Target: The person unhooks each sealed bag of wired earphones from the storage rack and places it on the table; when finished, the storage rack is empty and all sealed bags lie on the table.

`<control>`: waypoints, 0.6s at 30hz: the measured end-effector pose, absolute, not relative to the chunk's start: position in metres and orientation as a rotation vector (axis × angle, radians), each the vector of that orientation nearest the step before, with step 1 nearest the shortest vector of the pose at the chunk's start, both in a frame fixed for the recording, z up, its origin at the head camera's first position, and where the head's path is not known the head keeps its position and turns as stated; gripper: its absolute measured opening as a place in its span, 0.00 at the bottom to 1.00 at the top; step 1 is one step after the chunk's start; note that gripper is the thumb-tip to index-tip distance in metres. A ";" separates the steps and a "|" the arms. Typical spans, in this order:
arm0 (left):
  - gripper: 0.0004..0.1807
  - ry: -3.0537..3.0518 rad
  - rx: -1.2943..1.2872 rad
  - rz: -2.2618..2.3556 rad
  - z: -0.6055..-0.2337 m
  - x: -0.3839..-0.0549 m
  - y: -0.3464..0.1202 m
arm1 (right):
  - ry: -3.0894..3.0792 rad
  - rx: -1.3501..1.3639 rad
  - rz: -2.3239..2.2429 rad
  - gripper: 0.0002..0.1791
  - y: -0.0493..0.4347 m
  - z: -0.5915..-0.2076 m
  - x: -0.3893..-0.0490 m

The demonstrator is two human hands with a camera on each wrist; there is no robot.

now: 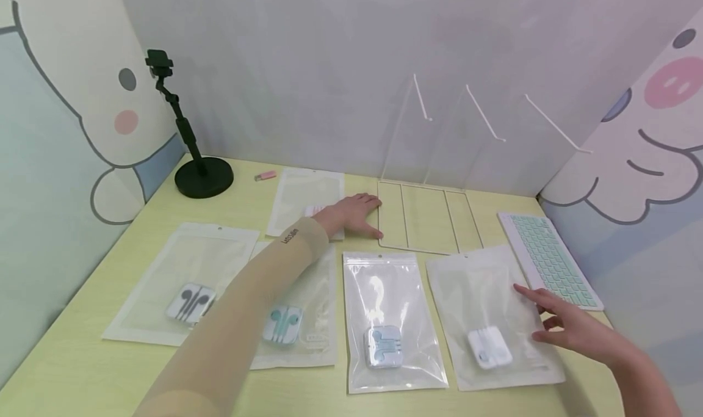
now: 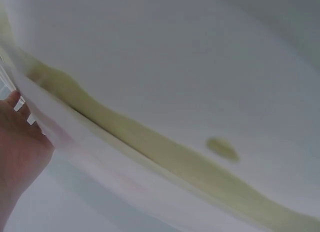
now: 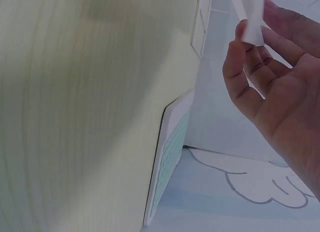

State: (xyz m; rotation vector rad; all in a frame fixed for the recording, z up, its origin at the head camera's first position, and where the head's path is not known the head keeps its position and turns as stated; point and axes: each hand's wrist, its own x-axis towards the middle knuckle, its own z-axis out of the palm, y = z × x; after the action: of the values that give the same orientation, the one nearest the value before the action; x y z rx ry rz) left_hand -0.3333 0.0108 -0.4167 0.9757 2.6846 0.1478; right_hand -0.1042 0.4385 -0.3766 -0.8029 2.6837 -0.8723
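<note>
My left hand [image 1: 356,214] lies with fingers spread at the left side of a white wire display rack [image 1: 420,250], beside the back pouch [image 1: 310,188] with pink markings. White pouch material [image 2: 165,81], with a hang hole, fills much of the left wrist view. The right hand [image 1: 573,325] is at the right edge of a frosted zip pouch [image 1: 450,289] containing a white earphone case [image 1: 490,347]. In the right wrist view its fingers pinch a strip of that pouch [image 3: 254,34]. Left of it lies a clear pouch [image 1: 403,301] with a mint earphone case [image 1: 383,346].
Two more pouches lie on the left, with mint earphones [image 1: 282,324] and dark earphones [image 1: 190,302]. A black phone stand [image 1: 204,177] and a pink USB stick [image 1: 266,176] are at the back left. A mint-keyed keyboard [image 1: 549,258] borders the right wall.
</note>
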 end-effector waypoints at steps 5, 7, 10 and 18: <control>0.53 2.694 0.972 0.144 -0.418 -0.334 0.011 | 2.638 -0.822 -0.884 0.45 0.444 -0.388 -0.110; 0.53 2.695 0.976 0.137 -0.418 -0.334 0.011 | 2.624 -0.797 -0.873 0.44 0.445 -0.391 -0.112; 0.53 2.694 0.982 0.140 -0.418 -0.334 0.011 | 2.600 -0.752 -0.851 0.45 0.445 -0.395 -0.116; 0.53 2.685 0.982 0.144 -0.419 -0.335 0.011 | 2.533 -0.646 -0.771 0.49 0.442 -0.402 -0.125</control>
State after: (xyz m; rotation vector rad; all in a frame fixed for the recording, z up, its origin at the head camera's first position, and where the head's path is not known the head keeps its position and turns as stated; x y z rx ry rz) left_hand -0.3351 0.0112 -0.4187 0.9821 2.6855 0.1444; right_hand -0.1247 0.4416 -0.4017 -0.6464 2.5325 -0.7706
